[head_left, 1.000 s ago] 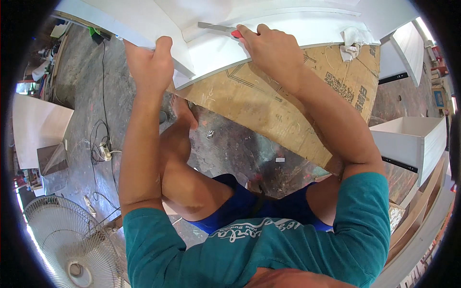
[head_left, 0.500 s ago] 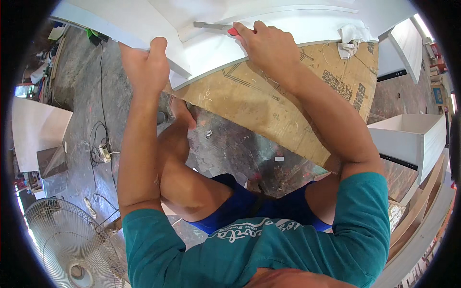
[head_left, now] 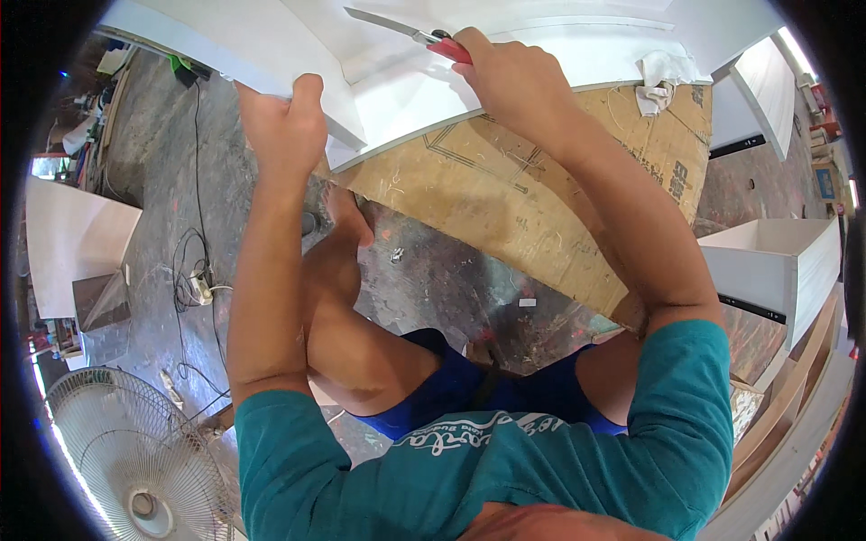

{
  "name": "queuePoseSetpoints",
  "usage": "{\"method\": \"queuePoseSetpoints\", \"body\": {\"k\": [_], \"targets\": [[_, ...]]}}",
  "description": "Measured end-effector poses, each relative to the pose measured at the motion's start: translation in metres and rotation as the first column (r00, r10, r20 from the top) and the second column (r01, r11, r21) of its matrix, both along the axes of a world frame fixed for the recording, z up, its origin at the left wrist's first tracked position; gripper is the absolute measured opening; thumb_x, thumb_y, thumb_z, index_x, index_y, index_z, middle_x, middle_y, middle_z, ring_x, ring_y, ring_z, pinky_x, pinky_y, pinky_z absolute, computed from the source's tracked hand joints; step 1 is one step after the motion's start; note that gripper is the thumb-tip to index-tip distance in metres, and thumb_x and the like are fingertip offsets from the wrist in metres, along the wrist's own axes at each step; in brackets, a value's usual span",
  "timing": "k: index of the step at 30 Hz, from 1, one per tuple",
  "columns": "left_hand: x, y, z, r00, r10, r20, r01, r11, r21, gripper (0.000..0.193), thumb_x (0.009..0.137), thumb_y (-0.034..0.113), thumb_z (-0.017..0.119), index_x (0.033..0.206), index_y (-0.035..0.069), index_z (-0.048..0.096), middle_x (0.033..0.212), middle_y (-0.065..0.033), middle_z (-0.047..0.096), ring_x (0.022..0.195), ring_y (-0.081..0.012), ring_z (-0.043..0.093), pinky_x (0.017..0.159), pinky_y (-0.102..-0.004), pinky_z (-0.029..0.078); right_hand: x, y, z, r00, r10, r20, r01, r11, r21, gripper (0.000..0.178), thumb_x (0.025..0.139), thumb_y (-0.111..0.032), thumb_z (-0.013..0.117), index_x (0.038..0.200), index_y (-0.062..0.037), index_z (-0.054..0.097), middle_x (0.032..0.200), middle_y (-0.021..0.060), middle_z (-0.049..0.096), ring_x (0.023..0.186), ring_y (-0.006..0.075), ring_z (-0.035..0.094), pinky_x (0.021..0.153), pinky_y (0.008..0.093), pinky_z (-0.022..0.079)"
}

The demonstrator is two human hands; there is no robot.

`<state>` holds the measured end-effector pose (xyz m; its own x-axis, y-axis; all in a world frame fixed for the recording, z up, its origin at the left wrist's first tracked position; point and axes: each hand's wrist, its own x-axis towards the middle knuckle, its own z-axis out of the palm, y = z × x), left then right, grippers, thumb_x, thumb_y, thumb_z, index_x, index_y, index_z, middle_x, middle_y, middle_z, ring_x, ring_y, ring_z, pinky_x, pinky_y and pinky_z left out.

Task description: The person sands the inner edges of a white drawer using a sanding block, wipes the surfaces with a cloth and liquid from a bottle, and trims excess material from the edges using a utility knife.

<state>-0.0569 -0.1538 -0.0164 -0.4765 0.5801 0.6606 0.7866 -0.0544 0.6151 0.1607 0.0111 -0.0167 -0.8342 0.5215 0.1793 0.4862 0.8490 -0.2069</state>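
Observation:
In my right hand (head_left: 519, 86) is a utility knife (head_left: 448, 49) with a red handle and a long, extended blade that points to the upper left. The blade is above the white inside of a cabinet (head_left: 397, 106), apart from its lower panel. My left hand (head_left: 287, 122) grips the edge of the cabinet's white upright panel (head_left: 257, 54), with the thumb on the near side and the other fingers mostly hidden behind. A crumpled white cloth (head_left: 663, 77) lies on the cabinet's front edge at the right.
Under the cabinet's front lies flattened cardboard (head_left: 505, 207). White drawers (head_left: 767, 261) with black slides stand at the right. At lower left is a fan (head_left: 135, 460); a power cord with a socket block (head_left: 200, 287) runs over the floor. Pale boards (head_left: 77, 243) stand far left.
My right hand has raised and tilted the knife, so its blade has come up off the lower panel and more of the handle shows. My left hand keeps its grip.

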Motion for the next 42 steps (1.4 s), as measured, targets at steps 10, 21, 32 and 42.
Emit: {"method": "queuePoseSetpoints", "body": {"k": [10,21,32,42], "targets": [[0.007,0.002,0.004,0.997,-0.040,0.072,0.038,0.999,0.031,0.041,0.080,0.004,0.062,0.118,-0.009,0.053,0.110,-0.0181,0.063,0.101,-0.0297,0.062,0.096,-0.0393,0.047,0.003,0.005,-0.030,0.996,0.077,-0.050,-0.067,0.983,0.171,0.039,0.109,-0.036,0.045,0.137,-0.0143,0.061,0.089,0.0122,0.066,0.081,0.0321,0.069,0.069,0.0436,0.057],[0.009,0.003,0.006,0.998,-0.016,0.053,0.015,1.000,0.024,0.037,0.080,0.003,0.062,0.115,-0.009,0.055,0.112,-0.0176,0.062,0.103,-0.0289,0.061,0.096,-0.0395,0.047,0.002,0.014,-0.030,0.999,0.031,0.012,-0.032,0.992,0.122,0.043,0.110,-0.040,0.042,0.131,-0.0099,0.064,0.086,0.0145,0.069,0.077,0.0338,0.071,0.067,0.0468,0.058],[0.013,0.005,0.003,1.000,-0.002,0.031,0.000,0.997,0.071,0.043,0.081,0.003,0.063,0.121,-0.008,0.052,0.113,-0.0183,0.063,0.103,-0.0292,0.062,0.097,-0.0389,0.047,-0.004,0.013,-0.042,0.998,0.005,-0.056,0.008,0.973,0.232,0.041,0.107,-0.038,0.049,0.134,-0.0102,0.062,0.085,0.0146,0.068,0.074,0.0331,0.071,0.062,0.0453,0.057],[0.019,0.005,0.010,0.994,0.033,0.101,-0.035,0.999,0.025,0.047,0.082,0.004,0.063,0.124,-0.010,0.049,0.114,-0.0199,0.065,0.105,-0.0287,0.064,0.096,-0.0385,0.048,0.016,0.018,-0.034,1.000,-0.019,0.014,0.016,0.979,0.202,0.041,0.108,-0.038,0.047,0.133,-0.0091,0.061,0.086,0.0139,0.068,0.073,0.0326,0.071,0.063,0.0454,0.058]]}}
